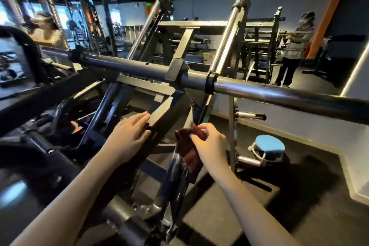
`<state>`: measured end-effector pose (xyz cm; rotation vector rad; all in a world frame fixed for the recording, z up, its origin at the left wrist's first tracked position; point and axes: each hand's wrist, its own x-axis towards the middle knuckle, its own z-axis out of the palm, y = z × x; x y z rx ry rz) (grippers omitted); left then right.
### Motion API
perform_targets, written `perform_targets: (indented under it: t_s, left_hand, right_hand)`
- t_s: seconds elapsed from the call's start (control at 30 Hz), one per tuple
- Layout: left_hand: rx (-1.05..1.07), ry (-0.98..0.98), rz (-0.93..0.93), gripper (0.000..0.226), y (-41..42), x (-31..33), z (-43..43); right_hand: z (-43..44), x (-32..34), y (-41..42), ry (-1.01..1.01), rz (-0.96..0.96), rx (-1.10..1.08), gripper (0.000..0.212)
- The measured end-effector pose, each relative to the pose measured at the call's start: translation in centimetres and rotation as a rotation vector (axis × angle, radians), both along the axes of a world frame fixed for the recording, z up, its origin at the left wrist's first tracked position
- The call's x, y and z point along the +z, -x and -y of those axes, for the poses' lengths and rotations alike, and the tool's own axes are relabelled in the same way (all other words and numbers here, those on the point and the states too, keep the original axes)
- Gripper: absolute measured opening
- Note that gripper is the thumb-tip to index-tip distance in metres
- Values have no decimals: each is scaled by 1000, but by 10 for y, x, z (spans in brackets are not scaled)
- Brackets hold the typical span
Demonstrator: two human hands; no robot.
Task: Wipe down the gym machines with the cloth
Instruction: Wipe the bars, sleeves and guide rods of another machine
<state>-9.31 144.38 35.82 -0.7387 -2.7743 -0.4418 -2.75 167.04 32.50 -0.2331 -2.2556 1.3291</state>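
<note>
A dark steel gym machine [139,70] fills the middle of the head view, with a long horizontal bar across it and slanted rails rising behind. My right hand [209,144] grips a bunched dark red-brown cloth [188,146], held against a slanted frame strut just below the bar. My left hand [129,134] lies on a neighbouring slanted square beam [161,115], fingers stretched along its top face, thumb side wrapped under its edge.
A blue round stool [269,146] stands on the black rubber floor to the right, beside chrome weight pegs [250,116]. One person [293,50] stands at a rack at the back right, another [47,30] at the far left. More racks fill the background.
</note>
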Motion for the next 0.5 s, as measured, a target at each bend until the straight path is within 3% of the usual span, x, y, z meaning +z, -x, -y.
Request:
perform_targets:
  t_s: [0.13, 0.27, 0.5]
  left_hand:
    - [-62, 106, 16, 62, 21, -4, 24]
    - [-96, -40, 124, 48, 31, -10, 24]
    - [-190, -43, 121, 56, 35, -13, 23]
  right_hand:
    - [37, 5, 64, 224, -32, -104, 17]
    - [86, -5, 101, 418, -84, -171, 29]
    - [120, -30, 81, 469, -164, -50, 51]
